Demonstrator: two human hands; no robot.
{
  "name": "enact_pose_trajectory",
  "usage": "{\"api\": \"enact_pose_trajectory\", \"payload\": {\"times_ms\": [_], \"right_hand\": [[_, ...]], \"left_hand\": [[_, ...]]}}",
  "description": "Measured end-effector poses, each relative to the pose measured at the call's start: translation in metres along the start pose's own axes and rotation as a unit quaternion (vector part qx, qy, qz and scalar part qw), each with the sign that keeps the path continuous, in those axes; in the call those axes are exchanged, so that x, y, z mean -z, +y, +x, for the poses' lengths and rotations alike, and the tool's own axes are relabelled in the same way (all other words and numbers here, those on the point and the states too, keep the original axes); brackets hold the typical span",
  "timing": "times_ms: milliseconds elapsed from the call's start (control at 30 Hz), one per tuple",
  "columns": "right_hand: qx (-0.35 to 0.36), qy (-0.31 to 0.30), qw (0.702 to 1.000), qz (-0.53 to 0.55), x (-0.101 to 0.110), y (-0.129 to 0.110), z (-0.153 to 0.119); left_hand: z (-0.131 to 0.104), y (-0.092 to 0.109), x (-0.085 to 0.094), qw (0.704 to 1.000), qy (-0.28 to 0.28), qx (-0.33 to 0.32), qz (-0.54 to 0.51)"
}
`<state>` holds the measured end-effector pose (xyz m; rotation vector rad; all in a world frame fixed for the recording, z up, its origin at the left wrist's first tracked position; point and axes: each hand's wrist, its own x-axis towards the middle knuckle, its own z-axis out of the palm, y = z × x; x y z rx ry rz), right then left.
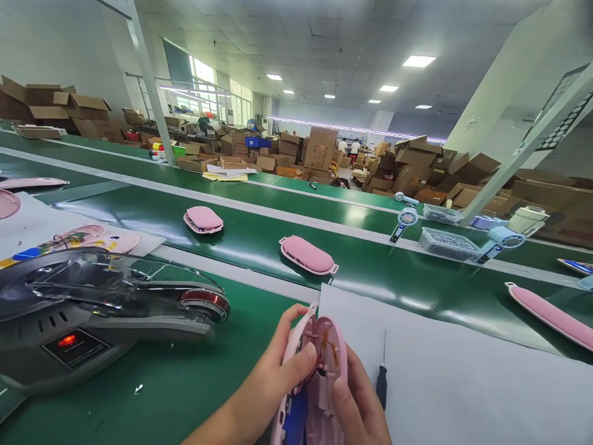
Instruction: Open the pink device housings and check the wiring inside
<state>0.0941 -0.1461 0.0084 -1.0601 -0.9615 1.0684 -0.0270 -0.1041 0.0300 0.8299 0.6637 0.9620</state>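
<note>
Between my two hands a pink plastic device casing is spread apart into two halves, with orange tape strips, wires and a blue part inside. My left hand grips the left half, its thumb reaching over the inner edge. The right half sits in my right hand, thumb on the near rim and fingers behind. Just right of my right hand, a screwdriver with a black handle lies on a white sheet.
On the green conveyor belt lie pink casings, one straight ahead. A grey machine with a red light stands left. Handheld fans and a clear tray of small parts are ahead right. Cardboard boxes fill the background.
</note>
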Motion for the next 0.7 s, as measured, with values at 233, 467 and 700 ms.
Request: {"api": "enact_pose_trajectory", "payload": {"times_ms": [233,467,700], "right_hand": [[-0.016,0.011,0.999,0.028,-0.008,-0.002,-0.005],[-0.021,-0.007,1.000,0.022,-0.014,-0.003,-0.008],[0.036,0.008,0.996,-0.078,-0.007,0.024,-0.016]], "left_hand": [[-0.004,-0.007,-0.007,0.997,-0.031,0.016,-0.069],[-0.006,-0.010,-0.007,0.996,0.001,0.009,-0.084],[-0.019,-0.019,-0.016,0.995,0.090,-0.025,-0.045]]}}
